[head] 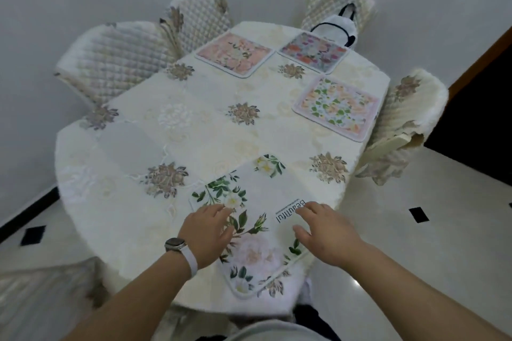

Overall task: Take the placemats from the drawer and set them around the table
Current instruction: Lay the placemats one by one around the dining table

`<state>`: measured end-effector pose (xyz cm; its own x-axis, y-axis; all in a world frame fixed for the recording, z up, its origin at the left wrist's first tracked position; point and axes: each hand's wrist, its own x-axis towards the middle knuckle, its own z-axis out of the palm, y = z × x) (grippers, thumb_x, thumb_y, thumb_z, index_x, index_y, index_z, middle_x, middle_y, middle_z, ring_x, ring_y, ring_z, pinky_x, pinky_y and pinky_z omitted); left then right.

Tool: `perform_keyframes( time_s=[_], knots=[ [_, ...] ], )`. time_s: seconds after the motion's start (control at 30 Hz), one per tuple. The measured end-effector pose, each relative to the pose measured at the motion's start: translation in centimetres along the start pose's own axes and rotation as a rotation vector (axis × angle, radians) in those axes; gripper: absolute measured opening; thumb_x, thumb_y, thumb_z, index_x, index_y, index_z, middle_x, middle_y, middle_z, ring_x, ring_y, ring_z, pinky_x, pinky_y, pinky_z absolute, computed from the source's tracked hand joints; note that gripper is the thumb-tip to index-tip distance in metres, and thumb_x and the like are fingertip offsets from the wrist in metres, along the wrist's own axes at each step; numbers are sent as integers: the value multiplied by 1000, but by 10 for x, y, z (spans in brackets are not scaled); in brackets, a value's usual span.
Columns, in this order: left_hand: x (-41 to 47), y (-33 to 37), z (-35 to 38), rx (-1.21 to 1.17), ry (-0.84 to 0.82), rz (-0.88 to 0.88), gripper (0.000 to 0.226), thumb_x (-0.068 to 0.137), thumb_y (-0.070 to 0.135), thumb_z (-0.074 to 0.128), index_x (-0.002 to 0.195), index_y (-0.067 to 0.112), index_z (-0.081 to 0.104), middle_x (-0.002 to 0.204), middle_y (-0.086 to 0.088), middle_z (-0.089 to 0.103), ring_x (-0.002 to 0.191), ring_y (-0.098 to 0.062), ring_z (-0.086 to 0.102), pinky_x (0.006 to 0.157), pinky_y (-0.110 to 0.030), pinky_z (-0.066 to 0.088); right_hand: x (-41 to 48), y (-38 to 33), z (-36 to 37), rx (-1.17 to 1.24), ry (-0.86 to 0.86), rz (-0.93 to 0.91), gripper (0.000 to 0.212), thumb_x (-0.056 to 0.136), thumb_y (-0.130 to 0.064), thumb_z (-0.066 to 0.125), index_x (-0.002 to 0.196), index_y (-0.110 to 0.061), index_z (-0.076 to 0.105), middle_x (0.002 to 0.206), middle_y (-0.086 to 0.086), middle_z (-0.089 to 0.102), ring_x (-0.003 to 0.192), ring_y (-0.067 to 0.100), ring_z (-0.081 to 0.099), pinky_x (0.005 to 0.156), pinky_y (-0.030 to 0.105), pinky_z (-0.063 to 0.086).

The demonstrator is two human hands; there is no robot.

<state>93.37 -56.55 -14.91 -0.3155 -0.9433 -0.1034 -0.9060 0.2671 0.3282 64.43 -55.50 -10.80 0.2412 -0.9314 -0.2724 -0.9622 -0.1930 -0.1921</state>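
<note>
Both my hands, left (206,232) and right (325,232), lie open and flat on near white floral placemat (257,252); three placemats further along table (194,130).

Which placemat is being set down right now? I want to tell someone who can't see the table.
On the cream-clothed table, it is the placemat at the near edge, under both hands: left hand, right hand. It alone is white with green leaves and the printed word "Beautiful"; the other three are pinkish.
</note>
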Motion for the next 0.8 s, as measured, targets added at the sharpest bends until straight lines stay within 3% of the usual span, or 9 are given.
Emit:
perform_keyframes(
  time_s=[0.27,0.53,0.67,0.8],
  knots=[
    [6,8,25,-8,-59,-398,45,96,42,41,136,23,49,135,0,53,114,-23,53,89,-37,48,100,51,9,24,-118,-206,49,97,-47,41,138,-21,49,136,1,49,117,24,50,89,36,46],
    [0,42,53,-50,-15,-676,47,87,42,42,125,18,57,121,-7,58,100,-30,55,77,-37,51,156,88,18,141,-204,-198,45,93,-39,48,129,-12,51,128,10,48,116,29,48,89,39,46],
    [2,62,64,-266,114,-946,44,86,27,55,127,10,56,130,-11,49,111,-30,51,92,-37,46,160,92,23,193,-259,-182,46,88,-33,56,127,-8,51,127,13,45,117,33,43,93,41,41],
    [9,77,69,-374,239,-1157,51,86,22,61,133,4,50,130,-18,49,117,-33,47,100,-38,37,162,86,21,310,-312,-118,55,88,-30,57,138,-12,43,139,11,38,126,32,36,100,41,36]
  ],
)
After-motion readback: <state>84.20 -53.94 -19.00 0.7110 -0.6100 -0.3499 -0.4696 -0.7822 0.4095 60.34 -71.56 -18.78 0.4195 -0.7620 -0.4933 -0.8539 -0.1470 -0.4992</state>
